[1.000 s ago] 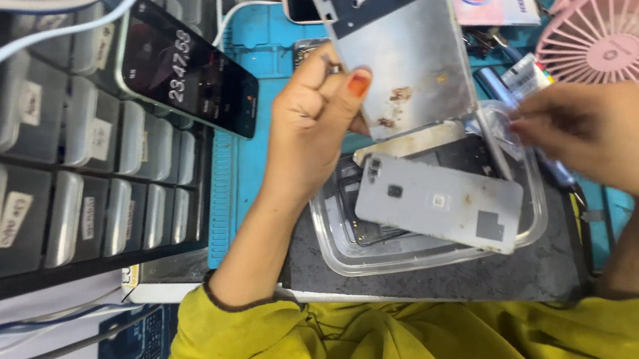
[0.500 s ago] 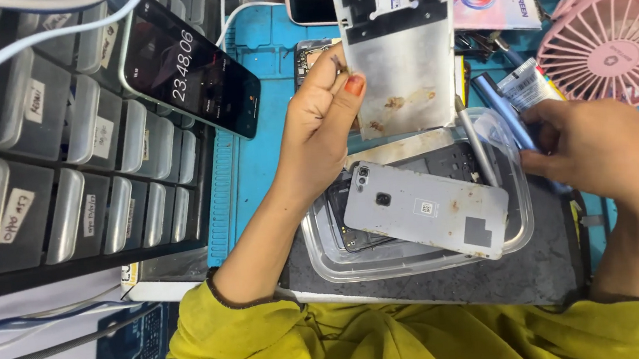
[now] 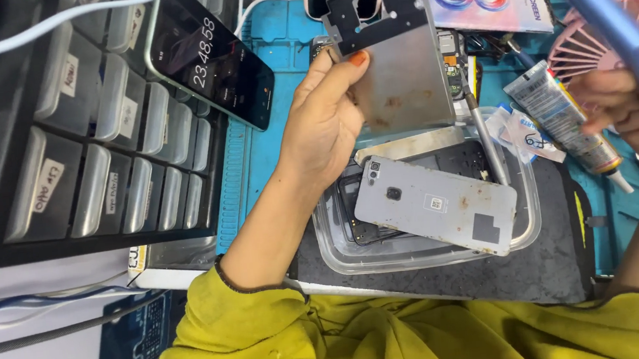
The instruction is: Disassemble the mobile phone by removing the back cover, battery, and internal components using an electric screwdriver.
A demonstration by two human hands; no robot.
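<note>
The left hand is clamped on a rust-stained grey metal phone frame, upright above the clear plastic tray on the cluttered tabletop, while the right hand clasps a blue tool.

My right hand lifts away from the clear tray, now raising a blue tool beside the pink fan; my left hand tilts the metal plate higher.

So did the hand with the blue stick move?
Yes. The right hand lifted the blue tool up and away from the clear tray, toward the pink fan.
</note>
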